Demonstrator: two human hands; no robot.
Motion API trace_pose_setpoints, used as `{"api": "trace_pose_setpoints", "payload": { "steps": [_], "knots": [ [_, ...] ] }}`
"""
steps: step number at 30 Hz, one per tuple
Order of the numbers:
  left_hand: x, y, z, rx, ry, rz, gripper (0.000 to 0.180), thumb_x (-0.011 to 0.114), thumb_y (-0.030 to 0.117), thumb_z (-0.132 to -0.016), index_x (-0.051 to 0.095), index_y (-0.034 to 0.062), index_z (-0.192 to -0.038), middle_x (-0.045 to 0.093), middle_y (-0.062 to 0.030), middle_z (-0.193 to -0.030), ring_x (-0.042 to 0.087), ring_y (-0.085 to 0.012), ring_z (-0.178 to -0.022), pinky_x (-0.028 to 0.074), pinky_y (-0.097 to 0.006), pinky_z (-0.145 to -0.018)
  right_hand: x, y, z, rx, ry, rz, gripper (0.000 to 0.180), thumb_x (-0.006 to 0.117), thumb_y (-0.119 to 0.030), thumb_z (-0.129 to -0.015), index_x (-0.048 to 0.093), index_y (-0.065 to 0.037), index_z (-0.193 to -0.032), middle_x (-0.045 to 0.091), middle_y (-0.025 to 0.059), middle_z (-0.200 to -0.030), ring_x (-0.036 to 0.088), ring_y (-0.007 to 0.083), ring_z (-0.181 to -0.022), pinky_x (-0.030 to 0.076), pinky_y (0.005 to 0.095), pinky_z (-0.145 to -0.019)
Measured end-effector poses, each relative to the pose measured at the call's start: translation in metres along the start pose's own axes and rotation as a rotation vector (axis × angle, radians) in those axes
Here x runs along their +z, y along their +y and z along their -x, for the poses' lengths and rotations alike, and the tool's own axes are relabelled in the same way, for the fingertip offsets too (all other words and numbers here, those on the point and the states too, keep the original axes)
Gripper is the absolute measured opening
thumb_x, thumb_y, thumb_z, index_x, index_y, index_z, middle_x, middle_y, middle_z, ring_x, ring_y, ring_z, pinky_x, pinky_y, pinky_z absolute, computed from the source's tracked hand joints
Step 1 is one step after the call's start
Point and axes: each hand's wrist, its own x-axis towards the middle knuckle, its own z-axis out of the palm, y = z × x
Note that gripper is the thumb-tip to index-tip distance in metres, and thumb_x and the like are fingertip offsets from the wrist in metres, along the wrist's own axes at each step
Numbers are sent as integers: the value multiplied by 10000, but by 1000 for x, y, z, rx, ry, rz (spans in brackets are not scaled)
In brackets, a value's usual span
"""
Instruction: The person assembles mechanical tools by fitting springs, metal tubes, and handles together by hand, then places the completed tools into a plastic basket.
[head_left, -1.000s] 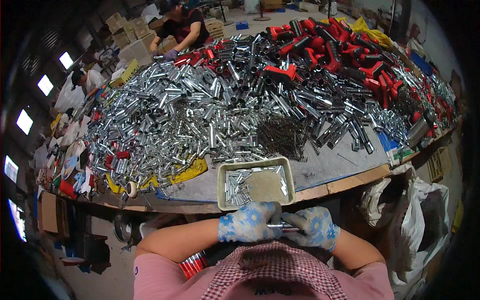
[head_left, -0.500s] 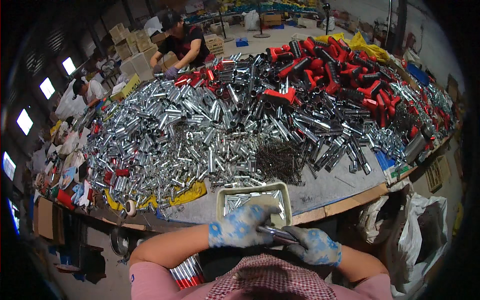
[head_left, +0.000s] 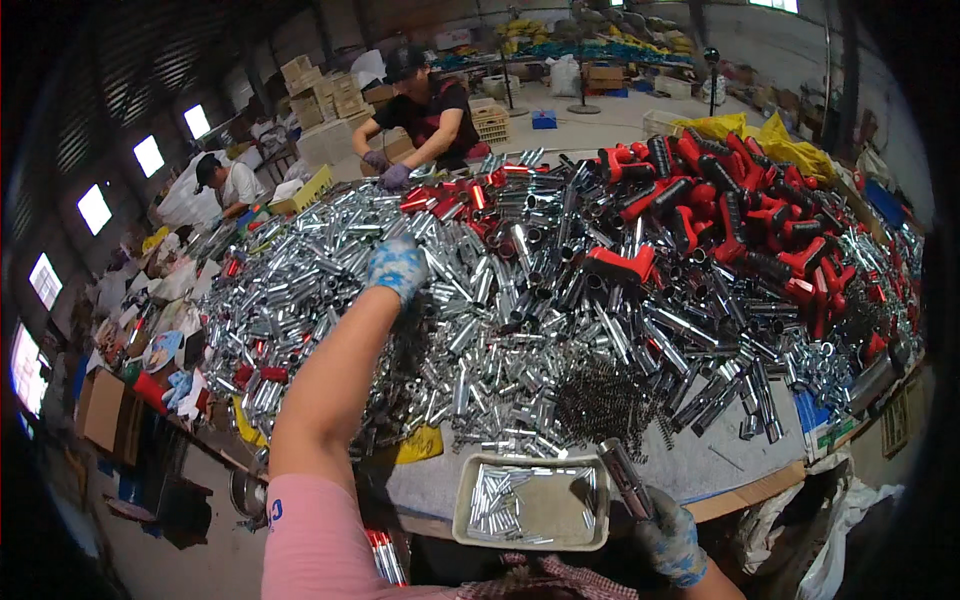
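Note:
My right hand (head_left: 672,540), in a white glove with blue flowers and a dark palm, is closed around a chrome metal tube (head_left: 622,478) beside the tray's right end. Its open end tilts up toward the heap. My left hand (head_left: 397,268), gloved alike, is stretched far forward onto the heap of shiny metal tubes (head_left: 330,262); its fingers are hidden behind the back of the hand. In front of me stands a cream plastic tray (head_left: 530,545) with many thin metal pins (head_left: 497,497) in it.
Dark coil springs (head_left: 612,400) lie right of the middle. Red and black tool handles (head_left: 735,190) are piled at the back right. A co-worker (head_left: 430,115) handles parts across the heap, and another person (head_left: 232,185) bends at the far left. White sacks (head_left: 845,530) hang at the right edge.
My left hand has left the tube and reached far forward to the heap. My right hand has moved right, keeping the tube and tilting it upward. The view has shifted.

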Motion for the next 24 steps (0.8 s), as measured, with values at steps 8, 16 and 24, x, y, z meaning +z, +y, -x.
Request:
{"api": "trace_pose_setpoints", "payload": {
  "steps": [8,16,24],
  "knots": [
    [31,79,-74,329,-159,169,851,704,597,-710,517,16,-1302,521,-227,-1316,509,-339,-1225,400,-399,-1035,14,33,-44,-121,141,-176,529,619,-221,-842,481,16,-1294,606,65,-994,561,165,-871,476,306,-788],
    [92,85,-144,319,-459,148,934,764,588,-627,516,-2,-1308,475,-215,-1374,485,-341,-1253,384,-413,-1053,17,59,-61,-124,77,42,555,617,-150,-868,408,12,-1355,534,146,-1235,517,267,-1121,413,351,-957],
    [62,117,-152,283,-751,231,557,735,478,-723,686,29,-1050,678,-154,-1009,652,-278,-873,528,-418,-805,25,52,-49,-66,171,184,489,570,-95,-882,452,45,-1336,551,222,-1270,514,305,-1198,404,376,-1004]
  ]
}}
